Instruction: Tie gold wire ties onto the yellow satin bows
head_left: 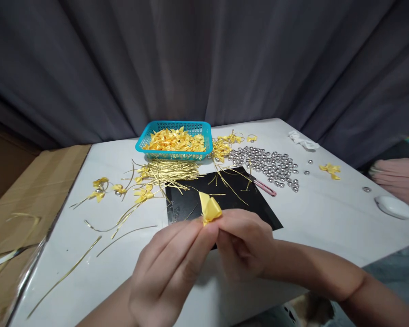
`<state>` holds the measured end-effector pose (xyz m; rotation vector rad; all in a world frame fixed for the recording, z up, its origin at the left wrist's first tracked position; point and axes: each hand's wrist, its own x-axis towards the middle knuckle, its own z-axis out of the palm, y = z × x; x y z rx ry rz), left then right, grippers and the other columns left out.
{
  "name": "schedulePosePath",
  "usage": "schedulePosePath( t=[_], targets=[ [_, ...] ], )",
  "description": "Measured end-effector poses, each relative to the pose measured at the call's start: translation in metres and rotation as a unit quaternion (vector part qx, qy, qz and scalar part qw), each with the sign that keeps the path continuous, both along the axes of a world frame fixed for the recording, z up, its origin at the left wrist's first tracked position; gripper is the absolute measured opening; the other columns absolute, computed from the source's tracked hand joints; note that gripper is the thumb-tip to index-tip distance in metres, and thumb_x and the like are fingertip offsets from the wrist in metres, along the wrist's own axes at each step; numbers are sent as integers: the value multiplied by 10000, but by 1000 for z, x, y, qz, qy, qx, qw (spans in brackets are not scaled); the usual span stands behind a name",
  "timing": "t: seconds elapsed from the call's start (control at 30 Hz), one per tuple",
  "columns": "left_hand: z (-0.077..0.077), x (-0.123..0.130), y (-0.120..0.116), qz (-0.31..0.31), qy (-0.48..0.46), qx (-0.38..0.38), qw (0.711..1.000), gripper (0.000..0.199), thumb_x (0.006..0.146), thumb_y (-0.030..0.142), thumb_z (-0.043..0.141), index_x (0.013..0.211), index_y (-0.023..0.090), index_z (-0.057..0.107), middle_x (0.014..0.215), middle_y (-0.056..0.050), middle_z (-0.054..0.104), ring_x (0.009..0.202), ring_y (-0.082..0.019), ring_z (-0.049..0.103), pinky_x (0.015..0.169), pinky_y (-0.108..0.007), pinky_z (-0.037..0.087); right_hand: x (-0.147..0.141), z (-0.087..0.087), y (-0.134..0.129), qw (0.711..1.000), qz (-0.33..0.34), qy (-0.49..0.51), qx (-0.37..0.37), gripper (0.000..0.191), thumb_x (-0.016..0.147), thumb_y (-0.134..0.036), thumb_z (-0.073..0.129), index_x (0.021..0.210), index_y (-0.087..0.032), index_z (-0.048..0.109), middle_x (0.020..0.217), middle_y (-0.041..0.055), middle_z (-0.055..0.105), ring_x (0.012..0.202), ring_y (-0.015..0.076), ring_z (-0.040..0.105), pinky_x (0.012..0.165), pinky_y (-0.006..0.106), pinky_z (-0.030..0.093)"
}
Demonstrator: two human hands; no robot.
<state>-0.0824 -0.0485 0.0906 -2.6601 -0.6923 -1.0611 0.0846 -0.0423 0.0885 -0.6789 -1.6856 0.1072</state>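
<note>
A yellow ribbon bow [211, 209] is pinched between the fingertips of both hands, above the near part of a black mat [262, 211]. My left hand [173, 263] closes on its lower left side, thumb against fingers. On its right side, my right hand [243, 238] grips it with thumb and forefinger, the other fingers curled. The lower part of the bow is hidden by the fingertips. Beyond the hands, a bundle of gold twist ties [173, 172] lies partly on the mat, and pink-handled scissors [264, 186] rest at the mat's right edge.
A blue basket [208, 136] full of yellow bows stands at the back of the white table [122, 277]. Silver beads [266, 163] spread to its right, with a white computer mouse [393, 207] farther right. Cardboard [51, 181] borders the left edge. Another person's pink sleeve [398, 179] shows at right.
</note>
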Motion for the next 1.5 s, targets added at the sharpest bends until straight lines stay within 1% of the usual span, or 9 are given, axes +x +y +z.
schedulePosePath(
  t=[0.2, 0.37, 0.5, 0.67, 0.8, 1.0, 1.1, 1.27, 1.5],
  targets=[
    [7, 6, 0, 45, -44, 10, 998, 622, 845, -4, 459, 1423, 138, 278, 994, -71, 708, 943, -159, 610, 869, -199, 504, -7, -9, -3, 995, 31, 66, -63, 268, 785, -53, 477, 989, -228, 470, 643, -15, 608, 398, 79, 487, 402, 182, 436],
    [9, 4, 2, 25, -6, 28, 999, 621, 829, 1, 499, 1411, 87, 298, 1007, -95, 713, 977, -173, 611, 863, -204, 507, -10, -18, -4, 985, 63, 102, -120, 309, 824, -60, 453, 1071, -244, 440, 787, 21, 644, 599, 106, 644, 500, 181, 498],
    [9, 9, 5, 12, -18, 20, 1000, 627, 823, -27, 479, 1414, 80, 299, 1013, -101, 714, 996, -175, 619, 880, -208, 500, -11, -22, -2, 985, 52, 111, -119, 305, 805, -24, 463, 1026, -234, 458, 770, 13, 638, 616, 100, 644, 549, 178, 502],
    [8, 18, 9, 24, -80, 21, 996, 544, 815, -16, 493, 1345, 95, 443, 936, -126, 722, 884, -204, 661, 797, -262, 543, -14, -28, 1, 979, 38, 128, -153, 232, 840, -68, 470, 1006, -230, 462, 744, 1, 633, 559, 91, 602, 534, 194, 488],
    [2, 18, 17, 16, -100, 19, 995, 482, 804, -8, 511, 1266, 130, 513, 900, -115, 722, 846, -201, 663, 740, -286, 551, -12, -28, 7, 977, 59, 120, -168, 156, 851, -116, 482, 969, -217, 469, 681, -23, 578, 524, 85, 549, 531, 201, 475],
    [-8, 19, 36, 8, -138, 24, 990, 357, 739, -51, 571, 1050, 125, 597, 839, -117, 701, 789, -195, 634, 688, -304, 530, 9, -13, 20, 981, -43, 104, -157, 286, 793, -201, 544, 1074, -195, 492, 1048, 77, 514, 892, 160, 524, 759, 320, 464],
    [-14, 18, 42, -12, -117, 21, 993, 382, 737, -50, 579, 1081, 117, 577, 853, -122, 699, 796, -197, 624, 688, -311, 522, 19, -3, 28, 985, 10, 2, -171, 103, 807, -184, 567, 904, -181, 601, 975, 70, 587, 978, 183, 527, 883, 378, 415],
    [-24, 19, 45, -26, -88, 23, 996, 420, 775, -5, 561, 1171, 132, 542, 875, -106, 709, 791, -192, 633, 690, -298, 521, 24, 0, 40, 952, 143, 16, -270, 101, 850, -176, 537, 761, -156, 579, 799, 44, 605, 803, 137, 570, 770, 318, 466],
    [-46, 29, 48, -27, -149, 16, 988, 395, 787, -9, 535, 1144, 160, 545, 852, -98, 718, 778, -185, 655, 680, -290, 526, 18, -5, 49, 974, 113, 11, -194, 116, 866, -169, 492, 756, -172, 530, 808, 40, 579, 866, 148, 536, 834, 343, 427]
  ],
)
